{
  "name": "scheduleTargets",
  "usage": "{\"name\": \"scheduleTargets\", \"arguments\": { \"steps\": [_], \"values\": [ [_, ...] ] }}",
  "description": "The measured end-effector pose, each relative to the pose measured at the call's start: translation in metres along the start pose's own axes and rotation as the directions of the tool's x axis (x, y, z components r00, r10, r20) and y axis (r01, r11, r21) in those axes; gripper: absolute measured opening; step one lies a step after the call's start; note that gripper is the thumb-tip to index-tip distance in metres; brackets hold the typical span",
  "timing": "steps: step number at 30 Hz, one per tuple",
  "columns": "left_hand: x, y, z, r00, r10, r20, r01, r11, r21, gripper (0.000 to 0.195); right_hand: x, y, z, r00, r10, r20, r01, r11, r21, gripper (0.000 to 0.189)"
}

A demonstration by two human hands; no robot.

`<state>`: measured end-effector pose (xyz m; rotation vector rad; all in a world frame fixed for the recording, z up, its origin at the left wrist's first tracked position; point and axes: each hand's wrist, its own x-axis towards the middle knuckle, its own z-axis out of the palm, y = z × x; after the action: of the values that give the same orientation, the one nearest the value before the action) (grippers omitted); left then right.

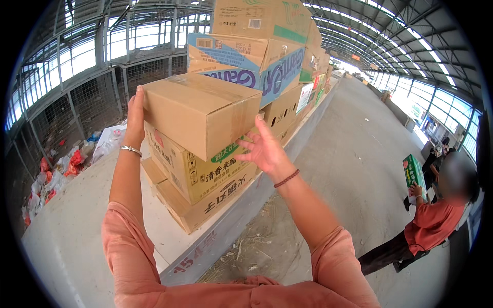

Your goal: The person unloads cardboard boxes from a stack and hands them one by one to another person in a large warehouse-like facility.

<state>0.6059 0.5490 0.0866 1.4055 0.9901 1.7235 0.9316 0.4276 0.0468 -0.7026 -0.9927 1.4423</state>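
Note:
A plain taped cardboard box (177, 113) sits on top of the near end of a stack. My left hand (135, 117) presses along its left side, fingertips at the top edge. Beside its right face, my right hand (267, 148) is spread with the thumb up; whether the fingertips touch the cardboard is hard to tell. Below is a yellowish printed carton (181, 165), and under that a brown printed carton (208, 206) with a flap standing out at the left. Behind the plain box rises a blue and tan carton (227, 52) with purple lettering.
The stack stands on a low concrete platform (160, 240) with painted marks on its side. Plastic bags and litter (73, 165) lie left by a mesh fence (92, 88). At right, on the concrete floor (331, 154), a person (435, 223) holds a green box (414, 173).

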Motion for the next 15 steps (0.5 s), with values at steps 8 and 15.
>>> {"name": "scheduleTargets", "arguments": {
  "steps": [8,15],
  "values": [
    [-0.007,0.009,0.004,0.993,0.087,-0.081,-0.097,0.987,-0.13,0.054,-0.013,-0.005,0.037,0.995,-0.054,0.087,0.046,0.995,0.091,0.1],
    [-0.13,0.034,0.026,0.884,0.425,-0.196,-0.465,0.843,-0.271,0.037,-0.078,-0.019,-0.014,0.966,-0.091,0.243,0.075,0.995,0.071,0.101]
  ]
}}
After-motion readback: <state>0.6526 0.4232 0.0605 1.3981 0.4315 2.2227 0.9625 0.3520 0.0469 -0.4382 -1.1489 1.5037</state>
